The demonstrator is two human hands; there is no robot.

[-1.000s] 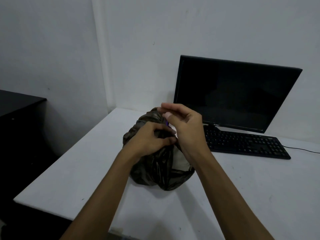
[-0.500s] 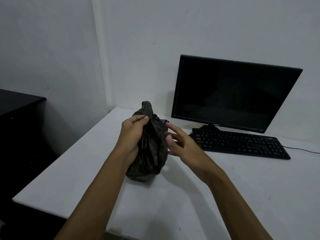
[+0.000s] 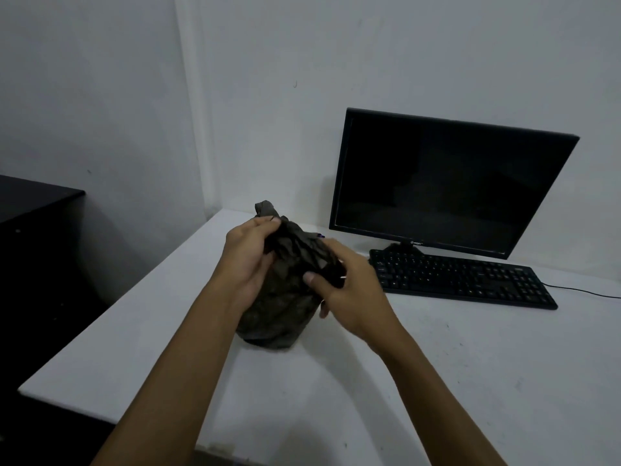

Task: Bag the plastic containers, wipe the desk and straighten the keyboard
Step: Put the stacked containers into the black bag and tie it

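A dark plastic bag (image 3: 282, 307) stands upright on the white desk (image 3: 487, 381), bulging with contents I cannot see. My left hand (image 3: 250, 260) grips the bag's gathered neck just below its twisted top. My right hand (image 3: 349, 290) holds the bag's right side, thumb and fingers curled round the plastic. A black keyboard (image 3: 463, 280) lies at a slight angle in front of the monitor, right of the bag.
A dark monitor (image 3: 447, 183) stands at the back against the white wall. The keyboard's cable (image 3: 584, 291) runs off to the right. A black cabinet (image 3: 30, 213) stands left of the desk. A small purple item (image 3: 320, 235) peeks out behind the bag.
The bag has been gathered from a wide slump into a tall upright bundle. My right hand let go, hovered open, then came back to grip the bag's right side.
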